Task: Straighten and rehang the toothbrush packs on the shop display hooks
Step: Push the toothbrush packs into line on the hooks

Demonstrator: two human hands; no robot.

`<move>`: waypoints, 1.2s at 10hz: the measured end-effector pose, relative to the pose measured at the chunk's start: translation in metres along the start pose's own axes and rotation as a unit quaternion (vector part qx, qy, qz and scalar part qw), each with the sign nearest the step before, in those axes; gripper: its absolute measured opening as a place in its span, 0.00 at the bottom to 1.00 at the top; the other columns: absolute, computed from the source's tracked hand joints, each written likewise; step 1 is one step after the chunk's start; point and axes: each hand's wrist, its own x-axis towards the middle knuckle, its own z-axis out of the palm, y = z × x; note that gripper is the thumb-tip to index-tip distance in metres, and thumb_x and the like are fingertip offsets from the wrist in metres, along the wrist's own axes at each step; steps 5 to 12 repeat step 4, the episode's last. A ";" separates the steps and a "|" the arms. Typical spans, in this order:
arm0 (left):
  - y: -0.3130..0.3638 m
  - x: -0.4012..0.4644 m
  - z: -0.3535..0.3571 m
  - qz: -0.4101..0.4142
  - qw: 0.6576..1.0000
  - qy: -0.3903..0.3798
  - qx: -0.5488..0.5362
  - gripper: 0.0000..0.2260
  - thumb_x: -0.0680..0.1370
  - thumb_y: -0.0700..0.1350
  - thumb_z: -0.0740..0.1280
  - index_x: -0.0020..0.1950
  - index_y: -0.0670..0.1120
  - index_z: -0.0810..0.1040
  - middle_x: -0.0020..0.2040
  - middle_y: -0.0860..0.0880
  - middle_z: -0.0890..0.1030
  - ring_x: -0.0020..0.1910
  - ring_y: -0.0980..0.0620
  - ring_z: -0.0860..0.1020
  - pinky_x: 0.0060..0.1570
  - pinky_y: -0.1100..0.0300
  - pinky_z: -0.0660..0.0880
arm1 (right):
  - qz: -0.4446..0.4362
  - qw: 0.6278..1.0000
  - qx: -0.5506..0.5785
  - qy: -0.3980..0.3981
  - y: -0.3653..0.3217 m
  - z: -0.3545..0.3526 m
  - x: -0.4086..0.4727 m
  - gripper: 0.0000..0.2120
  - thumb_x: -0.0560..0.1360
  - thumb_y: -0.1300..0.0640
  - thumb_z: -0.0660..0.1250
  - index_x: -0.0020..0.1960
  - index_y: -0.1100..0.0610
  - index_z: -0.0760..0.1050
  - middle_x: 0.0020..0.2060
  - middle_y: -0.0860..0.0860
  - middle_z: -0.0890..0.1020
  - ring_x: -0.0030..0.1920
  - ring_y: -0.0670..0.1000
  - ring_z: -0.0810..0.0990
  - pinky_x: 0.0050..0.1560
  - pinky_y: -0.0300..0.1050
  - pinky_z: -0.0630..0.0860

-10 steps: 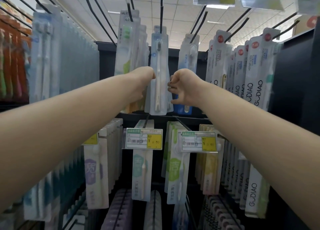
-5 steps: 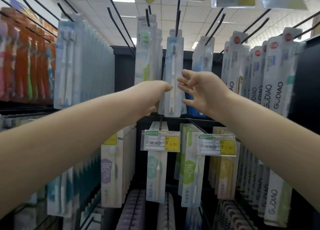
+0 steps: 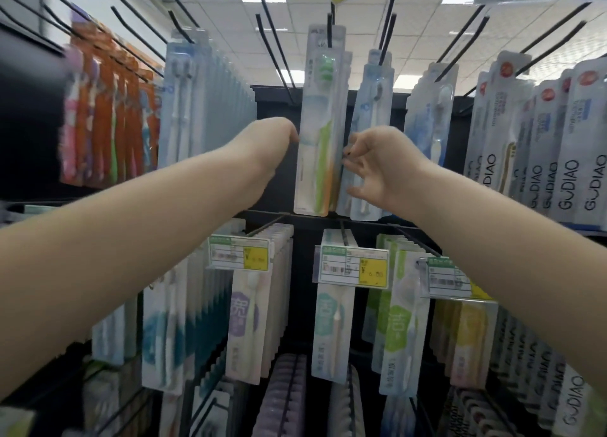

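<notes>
Far left, a row of orange toothbrush packs (image 3: 108, 121) hangs blurred at the frame edge. Just beside it, a deep row of pale blue twin-brush packs (image 3: 179, 108) hangs in even file on its hook. The left hand (image 3: 269, 147) is raised to the upper tier, knuckles toward the camera, its fingertips meeting the left edge of the green toothbrush pack (image 3: 320, 124); the fingers are turned away from view, so whether this grip is closed cannot be told. The green toothbrush pack hangs upright at the front of its black display hook (image 3: 329, 26), with further packs directly behind it. The right hand (image 3: 377, 170) is at the pack's right edge, fingers curled and spread, thumb and forefinger pinched close at that edge; the remaining fingers lie loose against the light blue pack (image 3: 371, 108) just behind, which hangs tilted, its lower end swung left. Contact with the green pack's edge appears likely but the grip is not firmly wrapped round anything. Right of that, another pale pack (image 3: 433, 108) hangs slightly tilted. Far right, white packs marked GUDIAO (image 3: 558, 134) stand in a tight row. On the tier below, yellow-and-white price tags (image 3: 353, 267) front rows of purple, teal and green packs, hanging straight.
</notes>
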 end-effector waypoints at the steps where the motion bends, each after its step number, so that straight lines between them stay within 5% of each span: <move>1: -0.003 0.001 0.005 -0.021 0.999 -0.016 0.020 0.19 0.75 0.38 0.58 0.66 0.41 0.69 0.67 0.42 0.69 0.66 0.44 0.68 0.55 0.54 0.63 | 0.022 1.000 0.013 -0.005 0.001 0.008 0.005 0.32 0.71 0.66 0.54 0.74 0.57 0.54 0.74 0.53 0.61 0.73 0.51 0.59 0.72 0.60 0.52; 3: -0.001 -0.005 0.013 -0.016 0.999 -0.038 0.021 0.07 0.74 0.37 0.57 0.41 0.46 0.72 0.63 0.41 0.74 0.63 0.43 0.71 0.52 0.53 0.64 | 0.034 0.999 -0.026 -0.028 0.000 0.013 0.005 0.39 0.63 0.62 0.58 0.74 0.58 0.56 0.73 0.54 0.63 0.73 0.51 0.60 0.72 0.62 0.53; 12: -0.003 -0.005 0.012 -0.005 0.999 -0.041 0.023 0.06 0.76 0.38 0.57 0.40 0.45 0.71 0.61 0.43 0.73 0.61 0.46 0.71 0.54 0.52 0.64 | 0.025 0.999 -0.020 -0.029 0.000 0.012 0.002 0.36 0.68 0.64 0.56 0.75 0.58 0.53 0.74 0.54 0.60 0.74 0.51 0.58 0.73 0.61 0.52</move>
